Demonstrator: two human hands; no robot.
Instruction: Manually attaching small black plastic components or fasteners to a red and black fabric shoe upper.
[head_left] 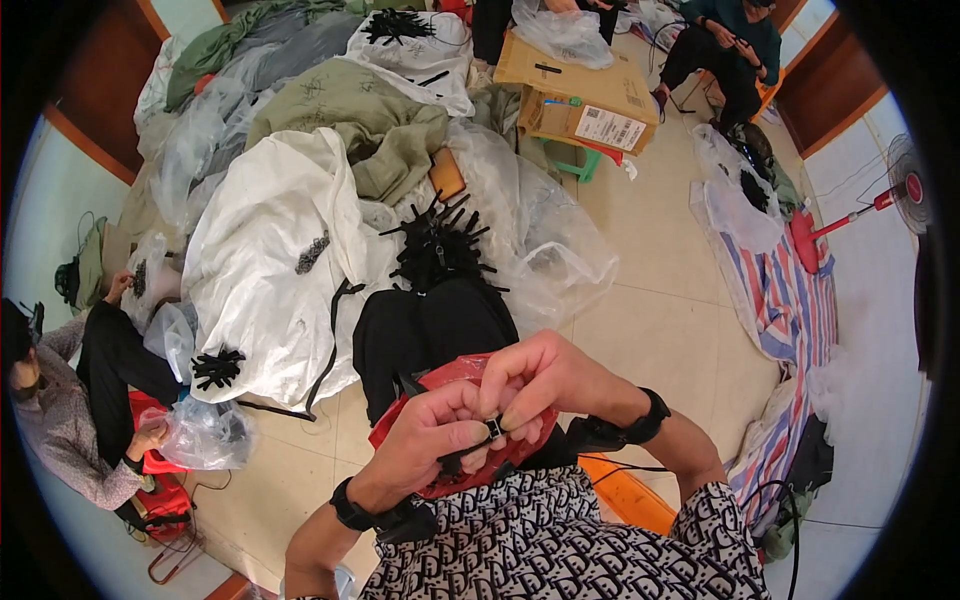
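Delicately, fingers of the left hand (440, 428) and right hand (540, 378) pinch a small black piece (494, 429) at six o'clock in the scene, over a red plastic bag (456, 373), where a slackened grip could lose it among the folds.

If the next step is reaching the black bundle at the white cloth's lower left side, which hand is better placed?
Probably the left hand: it is nearer the black bundle, while the right hand sits farther right. Both are occupied with a small black piece.
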